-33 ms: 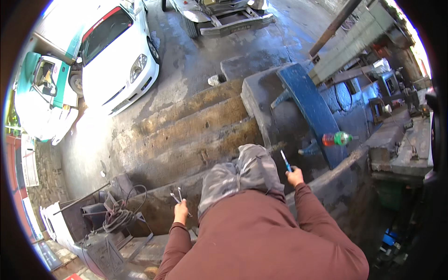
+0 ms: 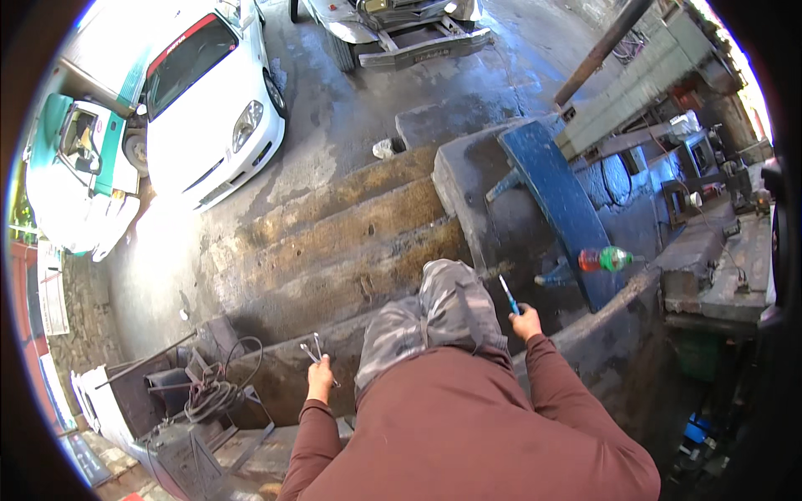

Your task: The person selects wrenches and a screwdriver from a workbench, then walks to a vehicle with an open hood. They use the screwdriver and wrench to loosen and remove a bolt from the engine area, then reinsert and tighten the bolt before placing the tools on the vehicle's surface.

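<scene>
My left hand is closed around what look like two slim silver wrenches, whose ends stick out above and below the fist. On the other side of my body, my right hand grips a screwdriver with a blue handle, its thin pale shaft pointing up and away. Between the hands are my legs in camouflage trousers. Neither tool touches anything besides the hand holding it, as far as I can see. The palms and finger undersides are hidden.
Ahead lie worn concrete steps. To the right stands a blue bench with a red bottle with a green label or cap. Coiled cable sits at lower left. A white car and a stripped vehicle are beyond.
The view has shifted very slightly. Both hands keep hold of the same tools, with the screwdriver a little lower and further left in view.
</scene>
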Demonstrator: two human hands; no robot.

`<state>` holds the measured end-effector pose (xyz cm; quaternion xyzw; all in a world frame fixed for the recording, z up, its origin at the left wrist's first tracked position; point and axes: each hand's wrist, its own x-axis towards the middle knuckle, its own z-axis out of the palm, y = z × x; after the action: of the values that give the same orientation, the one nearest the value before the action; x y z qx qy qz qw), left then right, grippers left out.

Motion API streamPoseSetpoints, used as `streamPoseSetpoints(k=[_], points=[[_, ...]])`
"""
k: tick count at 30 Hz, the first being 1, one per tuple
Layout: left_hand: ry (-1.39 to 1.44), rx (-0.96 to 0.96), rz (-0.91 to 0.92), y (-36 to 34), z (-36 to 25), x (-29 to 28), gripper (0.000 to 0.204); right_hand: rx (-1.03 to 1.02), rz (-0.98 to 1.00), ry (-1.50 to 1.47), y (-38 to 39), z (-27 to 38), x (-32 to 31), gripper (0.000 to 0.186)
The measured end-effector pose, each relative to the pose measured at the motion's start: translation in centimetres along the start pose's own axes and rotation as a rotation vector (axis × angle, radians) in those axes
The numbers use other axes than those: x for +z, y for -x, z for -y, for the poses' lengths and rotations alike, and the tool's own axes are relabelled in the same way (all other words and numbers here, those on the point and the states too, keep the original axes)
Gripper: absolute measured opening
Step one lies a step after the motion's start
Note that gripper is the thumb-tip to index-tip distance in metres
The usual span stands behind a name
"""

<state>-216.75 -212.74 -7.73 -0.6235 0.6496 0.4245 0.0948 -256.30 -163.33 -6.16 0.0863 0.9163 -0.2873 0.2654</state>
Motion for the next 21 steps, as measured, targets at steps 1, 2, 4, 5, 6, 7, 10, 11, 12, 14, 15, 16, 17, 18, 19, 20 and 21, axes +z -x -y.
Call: streamPoseSetpoints(k=[1, 2, 4, 5, 6, 7, 10, 11, 12, 14, 15, 16, 17, 18, 19, 20, 21], points=[[0.005, -0.003, 0.028, -0.4, -6.3, -0.6, 0.059, 0.009, 0.032, 0.027, -1.0, 1.1, -0.2, 0.048], [0.002, 0.123, -0.057, -4.4, -6.3, -0.7, 0.06, -0.025, 0.088, 0.038, -3.9, 4.0, 0.3, 0.049], [0.091, 0.114, -0.009, -7.1, -12.7, -0.9, 0.057, -0.008, 0.169, 0.092, -7.3, 6.3, 0.5, 0.05], [0.164, 0.106, -0.017, -10.1, -13.8, -0.4, 0.056, -0.023, 0.201, 0.113, -10.3, 7.8, 0.8, 0.05], [0.261, 0.096, 0.001, -12.3, -16.1, 0.6, 0.055, -0.035, 0.21, 0.187, -13.5, 8.6, 1.6, 0.049], [0.358, 0.086, 0.02, -14.2, -18.0, 1.5, 0.055, -0.025, 0.25, 0.186, -17.0, 9.8, 1.9, 0.049], [0.335, 0.033, 0.036, -20.4, -21.0, 6.2, 0.056, -0.078, 0.266, 0.183, -27.5, 15.5, 4.2, 0.049], [0.285, 0.012, 0.044, -23.0, -20.2, 8.3, 0.057, -0.171, 0.182, 0.201, -31.5, 15.7, 5.9, 0.048], [0.144, 0.002, 0.003, -24.8, -18.4, 9.9, 0.056, -0.179, 0.18, 0.127, -34.5, 17.6, 7.2, 0.047], [-0.159, 0.087, 0.03, -26.3, -17.0, 10.9, 0.057, -0.131, 0.165, 0.008, -37.6, 20.4, 8.7, 0.048], [-0.289, 0.192, 0.076, -26.9, -18.1, 11.5, 0.058, -0.112, 0.144, -0.035, -39.3, 22.2, 8.8, 0.048], [-0.265, 0.104, 0.057, -28.1, -18.0, 11.7, 0.056, -0.126, 0.12, -0.023, -39.6, 23.7, 8.9, 0.047], [-0.247, 0.011, 0.041, -29.5, -18.3, 11.7, 0.054, -0.123, 0.18, -0.018, -40.2, 24.6, 8.9, 0.047], [-0.032, -0.235, 0.142, -27.8, -25.7, 12.4, 0.052, -0.148, 0.173, 0.018, -41.1, 25.2, 8.9, 0.048], [-0.05, -0.222, 0.157, -29.2, -26.3, 12.3, 0.051, -0.173, 0.202, 0.038, -42.2, 25.9, 9.4, 0.048], [-0.062, -0.19, 0.177, -31.6, -27.8, 12.7, 0.051, -0.163, 0.204, 0.044, -43.8, 26.3, 10.4, 0.049], [-0.076, -0.157, 0.199, -33.9, -29.4, 13.3, 0.051, -0.151, 0.206, 0.05, -45.3, 26.7, 11.4, 0.05]])
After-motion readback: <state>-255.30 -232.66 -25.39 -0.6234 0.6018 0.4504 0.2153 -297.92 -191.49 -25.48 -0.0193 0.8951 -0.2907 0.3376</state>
